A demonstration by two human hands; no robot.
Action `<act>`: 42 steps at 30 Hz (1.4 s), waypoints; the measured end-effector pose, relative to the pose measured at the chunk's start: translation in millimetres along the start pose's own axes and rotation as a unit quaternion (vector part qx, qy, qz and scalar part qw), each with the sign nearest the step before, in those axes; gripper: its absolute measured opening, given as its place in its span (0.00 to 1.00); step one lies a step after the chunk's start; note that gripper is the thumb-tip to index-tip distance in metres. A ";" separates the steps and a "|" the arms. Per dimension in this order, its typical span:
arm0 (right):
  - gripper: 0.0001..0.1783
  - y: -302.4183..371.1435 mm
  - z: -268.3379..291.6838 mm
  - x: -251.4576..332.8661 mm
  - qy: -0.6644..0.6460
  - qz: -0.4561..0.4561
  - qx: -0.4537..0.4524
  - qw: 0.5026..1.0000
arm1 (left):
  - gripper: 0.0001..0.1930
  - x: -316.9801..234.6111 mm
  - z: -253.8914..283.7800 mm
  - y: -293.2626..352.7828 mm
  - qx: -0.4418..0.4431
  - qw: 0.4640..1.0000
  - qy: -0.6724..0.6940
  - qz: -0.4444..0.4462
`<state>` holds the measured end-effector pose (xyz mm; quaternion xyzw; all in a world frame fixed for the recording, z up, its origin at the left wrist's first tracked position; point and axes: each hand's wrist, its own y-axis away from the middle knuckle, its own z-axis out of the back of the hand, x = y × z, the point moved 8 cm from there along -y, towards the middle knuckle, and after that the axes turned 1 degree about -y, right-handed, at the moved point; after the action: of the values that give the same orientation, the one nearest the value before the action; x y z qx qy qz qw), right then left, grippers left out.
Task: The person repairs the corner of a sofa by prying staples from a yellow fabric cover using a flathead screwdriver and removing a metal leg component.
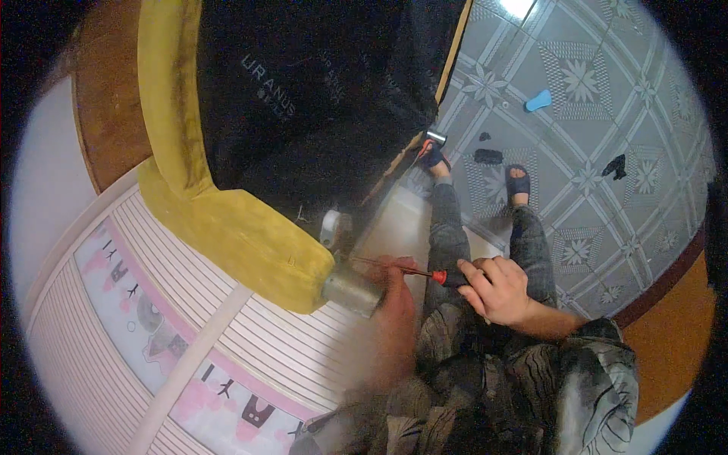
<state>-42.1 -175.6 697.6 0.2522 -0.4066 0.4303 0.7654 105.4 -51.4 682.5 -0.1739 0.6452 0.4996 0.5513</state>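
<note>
A screwdriver with a black and red handle is gripped in my right hand, its thin shaft pointing left. My left hand is smeared by motion; its fingers are at the shaft, but their grip is unclear. Left of them, a short metal furniture leg sticks out from the corner of a yellow upholstered piece of furniture. Above this leg, a white rounded part lies against the black underside lining. The shaft's tip reaches toward the frame near the leg, and its exact contact is hard to see.
Another shiny metal cylinder is by my left foot, at the lining's edge. A blue object and dark pieces lie on the patterned tile floor. Striped, pink-printed fabric spreads under the furniture on the left.
</note>
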 end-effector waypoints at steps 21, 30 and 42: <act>0.21 53.7 -62.1 0.4 -0.731 -0.476 0.317 0.371 | 0.07 -3.2 9.4 8.9 0.062 0.993 0.004 0.097; 0.24 -12.7 -15.9 -34.6 -0.155 -0.021 0.053 0.986 | 0.29 10.5 18.7 1.6 -0.044 0.923 0.280 0.259; 0.22 -21.1 27.4 -14.4 -0.179 -0.091 0.111 0.973 | 0.33 -31.6 20.6 -8.1 -0.082 0.884 0.430 0.166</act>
<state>-39.3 -212.8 699.6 0.4447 -0.4617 0.3495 0.6833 133.3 -48.0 709.0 -0.3063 0.7951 0.5112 0.1126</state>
